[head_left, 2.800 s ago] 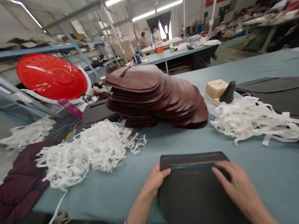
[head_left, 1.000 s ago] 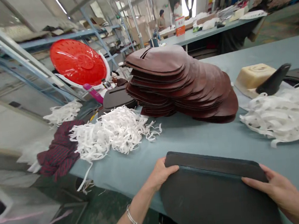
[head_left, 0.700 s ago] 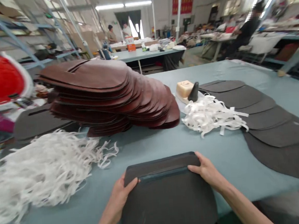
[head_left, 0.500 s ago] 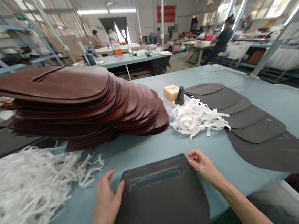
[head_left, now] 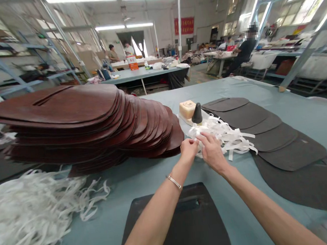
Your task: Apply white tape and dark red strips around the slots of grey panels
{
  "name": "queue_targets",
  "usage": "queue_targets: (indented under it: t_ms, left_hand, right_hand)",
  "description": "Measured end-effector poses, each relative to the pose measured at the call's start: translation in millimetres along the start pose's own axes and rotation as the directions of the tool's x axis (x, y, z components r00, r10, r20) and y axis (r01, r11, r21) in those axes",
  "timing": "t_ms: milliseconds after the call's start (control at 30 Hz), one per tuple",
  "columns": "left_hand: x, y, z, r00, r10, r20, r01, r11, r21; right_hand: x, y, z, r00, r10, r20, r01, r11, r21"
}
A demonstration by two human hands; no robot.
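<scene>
My left hand (head_left: 188, 149), with a bracelet on its wrist, is closed in a pinch at the near left edge of a pile of loose white strips (head_left: 232, 136). A small bit of white strip shows at its fingertips. Close beside it, my right hand (head_left: 212, 152) reaches over the same pile, its fingers bent and apart; its thumb is partly hidden. Below my forearms lies a dark grey panel (head_left: 194, 225) with a slot near its far edge. My left forearm covers part of it.
A tall stack of brown leather-like panels (head_left: 88, 102) fans out at left, with a bigger heap of white strips (head_left: 26, 216) before it. Beyond the small pile stand a cream block (head_left: 187, 108) and a black cone (head_left: 197, 114). Grey panels (head_left: 292, 146) overlap at right. People work farther back.
Both hands have left the dark grey panel and moved forward to the small pile of white strips, coming close together. The view has tilted up slightly.
</scene>
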State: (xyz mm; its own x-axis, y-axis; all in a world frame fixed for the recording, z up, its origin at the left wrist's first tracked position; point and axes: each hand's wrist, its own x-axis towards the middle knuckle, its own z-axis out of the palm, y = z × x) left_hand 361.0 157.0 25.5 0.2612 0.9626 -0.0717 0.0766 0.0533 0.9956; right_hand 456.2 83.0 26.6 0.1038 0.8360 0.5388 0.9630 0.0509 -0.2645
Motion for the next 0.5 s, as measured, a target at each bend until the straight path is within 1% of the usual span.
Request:
queue_targets:
  t_ms: [33,67,100,167,267,300,367,400,433,500]
  left_hand:
    - [1.8,-3.6,3.9,1.0,-0.008,0.02,0.009,0.999,-0.03]
    - [0.4,-7.9,4.0,0.999,-0.016,0.044,0.019,0.998,-0.068]
    - [-3.7,-12.5,0.6,0.997,-0.022,0.075,0.03,0.994,-0.106]
    - [-17.8,-20.8,-14.1,0.987,-0.032,0.155,0.058,0.984,-0.17]
    - [-45.1,-26.7,-48.3,0.957,-0.044,0.288,0.121,0.959,-0.256]
    - [-53.9,-26.5,-61.3,0.94,-0.043,0.338,0.155,0.937,-0.313]
    - [-68.9,-24.0,-88.3,0.91,-0.037,0.413,0.237,0.864,-0.444]
    - [-74.9,-22.3,-101.8,0.906,-0.037,0.423,0.268,0.823,-0.501]
    - [-79.9,-20.8,-115.0,0.911,-0.047,0.409,0.283,0.793,-0.539]
    - [-88.0,-19.2,-138.8,0.938,-0.086,0.336,0.27,0.789,-0.552]
  right_hand:
    - [4.5,3.1,4.7,0.998,-0.031,0.052,0.035,0.997,-0.07]
    - [7.2,7.6,9.4,0.994,-0.038,0.105,0.052,0.99,-0.133]
    - [8.1,13.1,13.9,0.988,-0.031,0.15,0.058,0.981,-0.183]
    - [6.6,25.7,22.1,0.977,0.001,0.214,0.052,0.968,-0.246]
    - [1.6,42.1,32.3,0.967,0.04,0.252,0.029,0.964,-0.264]
    - [0.9,45.7,34.9,0.966,0.055,0.252,0.013,0.965,-0.262]
    - [1.9,50.1,38.3,0.963,0.085,0.257,-0.016,0.966,-0.256]
    - [3.7,51.2,38.8,0.96,0.096,0.262,-0.029,0.968,-0.249]
    - [6.2,51.7,38.2,0.957,0.103,0.27,-0.038,0.971,-0.238]
    - [12.0,51.0,33.3,0.948,0.108,0.301,-0.048,0.978,-0.201]
